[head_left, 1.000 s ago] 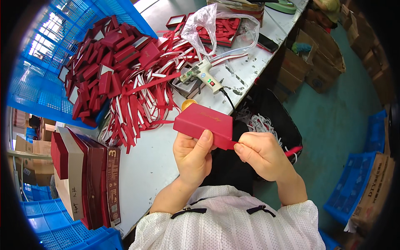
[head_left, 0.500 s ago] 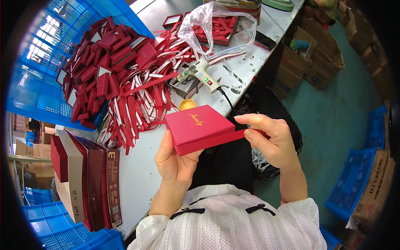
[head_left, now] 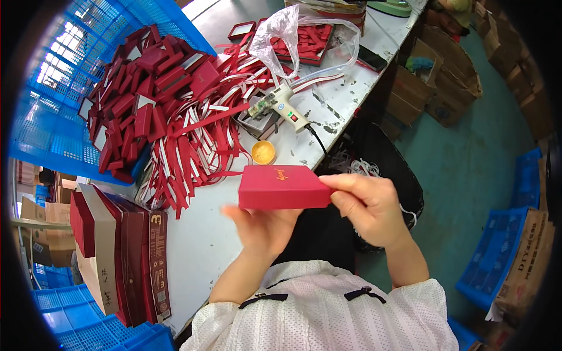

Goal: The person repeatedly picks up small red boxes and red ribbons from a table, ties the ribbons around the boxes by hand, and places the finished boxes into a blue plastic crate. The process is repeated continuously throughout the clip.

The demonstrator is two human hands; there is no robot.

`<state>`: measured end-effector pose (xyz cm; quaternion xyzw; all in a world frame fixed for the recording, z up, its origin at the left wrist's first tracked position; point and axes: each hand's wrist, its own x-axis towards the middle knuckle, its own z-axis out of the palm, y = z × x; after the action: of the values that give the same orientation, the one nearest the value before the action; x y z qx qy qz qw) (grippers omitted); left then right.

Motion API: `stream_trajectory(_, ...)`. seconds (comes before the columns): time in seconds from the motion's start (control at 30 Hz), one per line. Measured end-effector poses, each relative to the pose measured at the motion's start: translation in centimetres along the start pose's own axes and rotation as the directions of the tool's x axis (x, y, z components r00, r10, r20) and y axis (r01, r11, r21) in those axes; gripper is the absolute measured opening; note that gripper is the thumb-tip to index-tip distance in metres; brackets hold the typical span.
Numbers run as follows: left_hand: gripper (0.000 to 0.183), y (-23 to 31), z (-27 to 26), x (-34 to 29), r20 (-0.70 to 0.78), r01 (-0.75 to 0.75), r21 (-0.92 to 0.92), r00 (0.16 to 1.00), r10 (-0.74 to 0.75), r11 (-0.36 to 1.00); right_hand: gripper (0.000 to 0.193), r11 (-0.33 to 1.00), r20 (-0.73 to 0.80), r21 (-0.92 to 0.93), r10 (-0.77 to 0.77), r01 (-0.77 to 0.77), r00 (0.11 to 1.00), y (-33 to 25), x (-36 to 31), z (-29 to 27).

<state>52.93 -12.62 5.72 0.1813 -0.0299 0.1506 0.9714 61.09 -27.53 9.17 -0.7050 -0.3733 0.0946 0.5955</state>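
A flat red gift box [head_left: 281, 194] with gold lettering on its lid is held level in front of my chest. My left hand [head_left: 264, 233] supports it from below, the thumb sticking out to the left and the other fingers hidden beneath. At the box's right end, my right hand [head_left: 372, 205] pinches the edge between thumb and fingers. Whether a red strip lies under those fingertips cannot be made out. Beyond the box, a yellow cup [head_left: 263, 152] stands on the white table [head_left: 202, 257], and a cream-coloured glue gun [head_left: 288, 111] lies behind it.
A blue crate [head_left: 55, 137] at the left spills many red boxes [head_left: 146, 88]. Red and white strips [head_left: 193, 158] cover the tabletop beside it. A phone [head_left: 372, 57] lies near the table's edge. Stacked cartons [head_left: 132, 257] stand at the lower left; more cardboard boxes [head_left: 451, 82] are on the right.
The box has turned so a long side faces me. My left thumb has come off its side, and my right hand has moved in from the pulled-out red strip to the box's right end.
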Motion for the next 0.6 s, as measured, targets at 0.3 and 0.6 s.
stream_trajectory(0.3, 0.039, 1.1, 1.4, 1.6, -0.162, 0.081, -0.15, 0.981, -0.105, 0.985, 0.016, 0.998, -0.107, -0.06, -0.023, 0.017, 0.994, 0.7, 0.3, -2.0)
stream_trajectory(0.6, 0.037, 1.5, 1.0, 1.2, -0.075, 0.17, -0.356, 0.975, -0.209, 0.919, 0.016, 1.0, -0.118, 0.01, -0.019, 0.02, 0.993, 1.2, 0.8, -1.2)
